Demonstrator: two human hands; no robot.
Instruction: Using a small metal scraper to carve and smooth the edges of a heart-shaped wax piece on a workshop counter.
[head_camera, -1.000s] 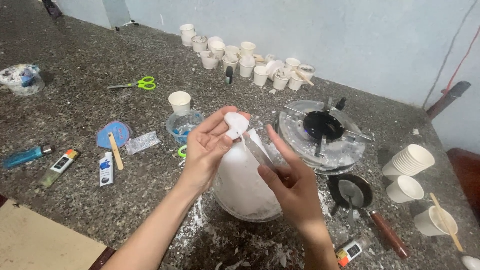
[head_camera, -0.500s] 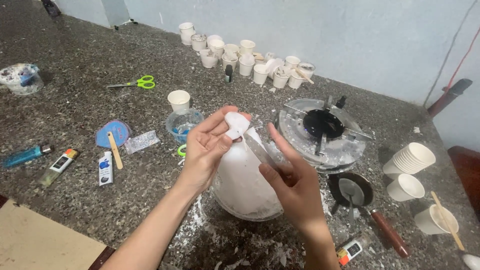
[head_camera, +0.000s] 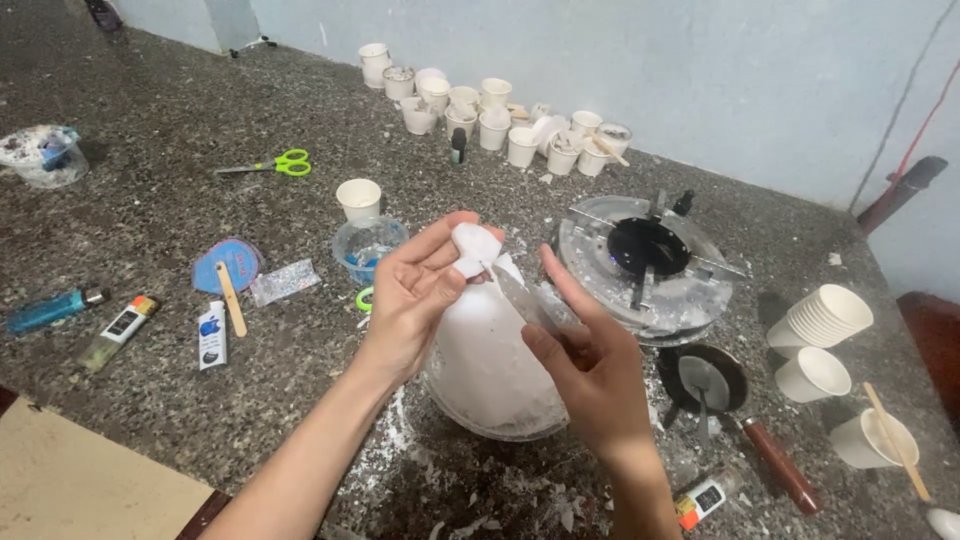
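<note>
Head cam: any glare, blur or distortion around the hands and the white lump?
Head view: light is soft and even, shadows faint. The white lump in the left hand and the white bowl are nearly blown out, little surface detail. The right hand looks sharp, with no obvious motion blur. Wide-angle bending shows on the wall and the table edge.

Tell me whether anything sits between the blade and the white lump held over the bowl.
Nothing visible does. The left hand pinches the white lump, and the blade in the right hand points up to its lower edge above the bowl.
</note>
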